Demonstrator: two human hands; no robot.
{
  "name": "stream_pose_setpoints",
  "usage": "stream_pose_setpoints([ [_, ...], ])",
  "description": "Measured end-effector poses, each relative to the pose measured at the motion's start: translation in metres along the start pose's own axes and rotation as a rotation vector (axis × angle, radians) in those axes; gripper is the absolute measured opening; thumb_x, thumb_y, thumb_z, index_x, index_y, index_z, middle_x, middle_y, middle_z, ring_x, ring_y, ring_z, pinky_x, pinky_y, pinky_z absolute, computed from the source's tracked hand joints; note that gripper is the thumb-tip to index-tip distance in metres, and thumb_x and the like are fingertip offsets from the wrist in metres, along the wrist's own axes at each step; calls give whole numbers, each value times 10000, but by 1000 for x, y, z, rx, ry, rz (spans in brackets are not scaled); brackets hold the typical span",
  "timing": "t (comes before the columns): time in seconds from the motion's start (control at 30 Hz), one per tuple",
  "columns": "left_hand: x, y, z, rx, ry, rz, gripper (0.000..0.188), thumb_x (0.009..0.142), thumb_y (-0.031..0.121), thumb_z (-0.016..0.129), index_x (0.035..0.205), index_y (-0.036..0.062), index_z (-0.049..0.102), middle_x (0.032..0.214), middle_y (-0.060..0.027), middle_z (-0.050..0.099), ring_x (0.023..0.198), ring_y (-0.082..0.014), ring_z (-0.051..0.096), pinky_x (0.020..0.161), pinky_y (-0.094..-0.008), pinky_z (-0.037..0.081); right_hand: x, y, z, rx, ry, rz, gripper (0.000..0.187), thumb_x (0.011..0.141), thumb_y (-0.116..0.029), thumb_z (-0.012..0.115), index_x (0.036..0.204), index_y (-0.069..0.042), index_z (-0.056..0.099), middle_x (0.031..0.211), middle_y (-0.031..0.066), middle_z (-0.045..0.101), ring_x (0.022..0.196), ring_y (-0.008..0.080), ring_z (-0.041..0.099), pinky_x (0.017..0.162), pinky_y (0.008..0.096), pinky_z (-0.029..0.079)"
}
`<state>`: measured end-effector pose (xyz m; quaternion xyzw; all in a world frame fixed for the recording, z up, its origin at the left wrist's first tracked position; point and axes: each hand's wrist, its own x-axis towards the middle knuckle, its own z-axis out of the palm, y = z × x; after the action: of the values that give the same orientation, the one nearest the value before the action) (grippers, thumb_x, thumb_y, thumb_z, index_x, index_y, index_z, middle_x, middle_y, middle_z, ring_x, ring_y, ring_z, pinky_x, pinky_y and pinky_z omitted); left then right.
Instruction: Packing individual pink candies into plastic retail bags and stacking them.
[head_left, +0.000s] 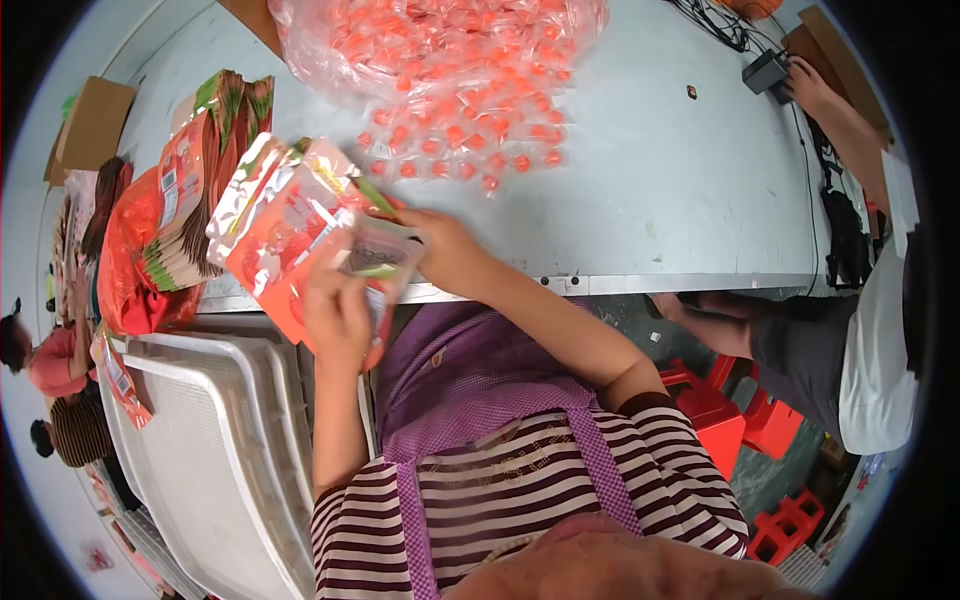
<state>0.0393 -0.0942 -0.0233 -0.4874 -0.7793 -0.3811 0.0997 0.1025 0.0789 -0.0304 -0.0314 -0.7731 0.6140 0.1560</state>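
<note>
Over the table's front edge I hold a red food pouch, glossy and printed, with several silvery pouch edges fanned out behind it. My left hand is closed on the pouch's lower side and slightly blurred. At the upper right side, my right hand pinches the edge of a pouch with a see-through window and green trim. Just beyond lie small clear sachets with orange-red pieces inside, spilled from a large clear plastic bag.
A stack of folded pouches stands left, beside a red plastic bag. White plastic trays lean below. A cardboard box is at far left. At right, another person's hand touches a black adapter. Red stools stand underneath.
</note>
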Motion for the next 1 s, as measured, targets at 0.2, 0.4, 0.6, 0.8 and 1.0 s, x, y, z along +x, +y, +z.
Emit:
stream_pose_setpoints([
  [0.2, 14, -35, 22, -430, 517, -379, 84, 910, 25, 481, 976, 21, 429, 894, -48, 505, 800, -114, 494, 744, -267, 427, 39, 25, -58, -836, 295, -376, 423, 712, -316, 692, 1073, -116, 599, 1040, 98, 575, 952, 236, 524, 913, 431, 341],
  [0.4, 29, -51, 33, -425, 480, -372, 82, 884, 48, 538, 920, 6, 476, 896, -64, 515, 829, -136, 517, 764, -264, 427, 29, 51, -95, -1074, 68, -261, 290, 764, -338, 661, 1025, -220, 620, 1068, 20, 561, 999, 201, 504, 970, 525, 254],
  [0.6, 23, -54, 28, -230, 387, -309, 73, 882, 46, 531, 872, 8, 468, 918, -95, 530, 805, -168, 521, 767, -297, 435, -28, 50, -151, -1019, -20, -357, 272, 782, -289, 649, 1044, -221, 631, 1119, 14, 564, 1079, 200, 491, 989, 519, 237],
  [0.8, 24, -56, 29, -332, 352, -375, 109, 924, 114, 512, 953, 19, 469, 952, -78, 512, 842, -143, 495, 754, -272, 423, -90, 35, -203, -1098, 577, -182, 267, 773, -196, 651, 1036, -155, 640, 1095, 62, 587, 1092, 255, 490, 985, 432, 290],
  [1.0, 26, -57, 27, -304, 339, -394, 123, 921, 116, 523, 927, 16, 452, 908, -58, 485, 824, -133, 461, 760, -274, 405, -140, 22, -190, -872, 601, 94, 314, 741, -147, 661, 1046, -84, 626, 1048, 107, 595, 1037, 277, 493, 928, 357, 340],
])
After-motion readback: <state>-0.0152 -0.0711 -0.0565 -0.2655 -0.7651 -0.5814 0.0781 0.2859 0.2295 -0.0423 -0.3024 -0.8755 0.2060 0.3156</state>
